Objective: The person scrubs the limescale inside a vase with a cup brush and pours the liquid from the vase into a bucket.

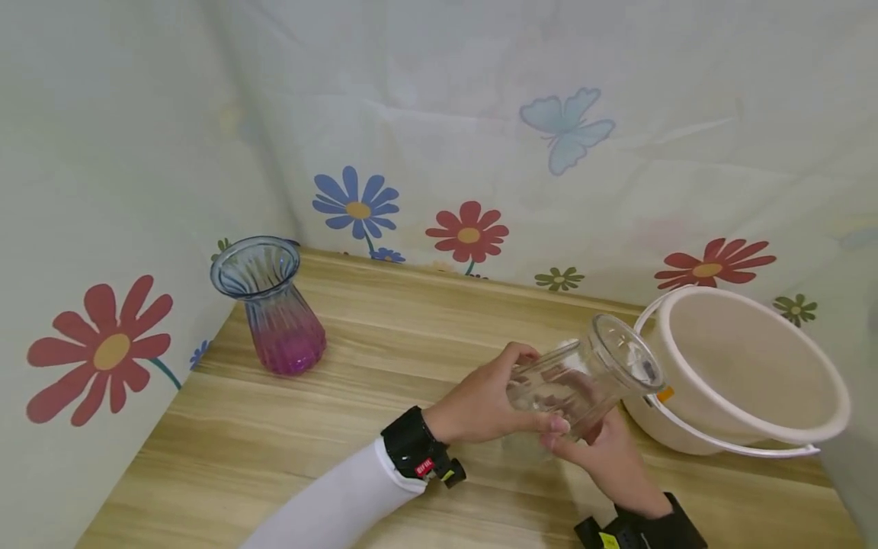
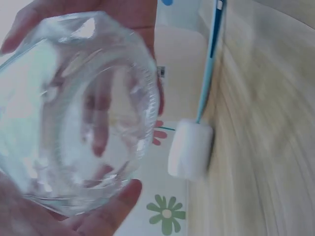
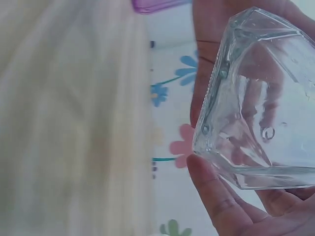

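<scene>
A clear glass vase (image 1: 562,385) is held off the table between both hands, tilted with its wide-rimmed mouth toward the bucket at the right. My left hand (image 1: 480,400) grips it from the left side, thumb across the near face. From below and the right, my right hand (image 1: 610,457) holds it near the base, thumb close to the left thumb. The vase's faceted base (image 2: 98,113) fills much of the left wrist view, and its angular glass side (image 3: 266,108) shows in the right wrist view. Whether liquid is inside cannot be told.
A pale plastic bucket (image 1: 658,412) with a white handle stands at the right, close to the vase's mouth. A blue-to-purple glass vase (image 1: 284,328) stands at the back left. The left wrist view shows a white-headed brush (image 2: 191,150) with a blue handle. Flowered cloth walls (image 1: 411,99) enclose the table.
</scene>
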A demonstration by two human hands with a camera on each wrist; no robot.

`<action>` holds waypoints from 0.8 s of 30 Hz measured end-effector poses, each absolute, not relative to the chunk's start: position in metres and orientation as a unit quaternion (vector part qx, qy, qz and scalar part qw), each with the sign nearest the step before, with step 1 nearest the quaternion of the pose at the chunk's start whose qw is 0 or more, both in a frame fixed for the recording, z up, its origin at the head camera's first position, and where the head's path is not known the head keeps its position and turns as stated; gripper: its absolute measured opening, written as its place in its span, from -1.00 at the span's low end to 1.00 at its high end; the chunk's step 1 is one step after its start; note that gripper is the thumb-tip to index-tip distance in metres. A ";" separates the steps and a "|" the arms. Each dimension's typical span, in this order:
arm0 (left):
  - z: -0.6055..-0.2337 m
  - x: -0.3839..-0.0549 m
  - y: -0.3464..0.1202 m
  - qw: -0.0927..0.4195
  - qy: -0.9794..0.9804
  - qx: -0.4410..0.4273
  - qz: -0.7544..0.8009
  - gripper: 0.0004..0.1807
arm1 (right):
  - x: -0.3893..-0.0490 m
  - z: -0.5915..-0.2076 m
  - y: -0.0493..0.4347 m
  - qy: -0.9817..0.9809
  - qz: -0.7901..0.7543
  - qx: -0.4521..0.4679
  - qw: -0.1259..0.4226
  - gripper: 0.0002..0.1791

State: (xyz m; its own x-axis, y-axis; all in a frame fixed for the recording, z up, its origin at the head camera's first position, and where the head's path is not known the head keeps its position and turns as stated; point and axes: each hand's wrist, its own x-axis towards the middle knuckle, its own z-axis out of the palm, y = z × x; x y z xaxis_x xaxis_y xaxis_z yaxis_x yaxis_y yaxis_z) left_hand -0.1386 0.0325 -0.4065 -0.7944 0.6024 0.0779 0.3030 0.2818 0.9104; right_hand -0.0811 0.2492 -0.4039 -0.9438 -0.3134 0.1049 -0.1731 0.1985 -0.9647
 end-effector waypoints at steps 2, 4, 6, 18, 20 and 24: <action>-0.404 -0.139 0.035 0.130 0.771 0.294 0.550 -0.04 | -0.083 -0.398 0.252 0.748 -0.640 -0.168 0.046 -0.16; -0.403 -0.139 0.037 0.119 0.756 0.299 0.570 -0.01 | -0.085 -0.393 0.256 0.717 -0.671 -0.183 0.036 -0.16; -0.400 -0.138 0.039 0.108 0.744 0.304 0.585 0.06 | -0.088 -0.388 0.259 0.697 -0.690 -0.195 0.022 -0.16; -0.373 -0.132 0.067 -0.007 0.719 0.303 0.626 0.47 | -0.105 -0.365 0.252 0.509 -0.844 -0.170 -0.001 -0.54; -0.369 -0.133 0.073 -0.032 0.723 0.311 0.616 0.52 | -0.106 -0.361 0.251 0.498 -0.852 -0.163 -0.002 -0.58; -0.363 -0.137 0.082 -0.069 0.732 0.326 0.595 0.54 | -0.109 -0.357 0.253 0.430 -0.882 -0.194 0.009 -0.60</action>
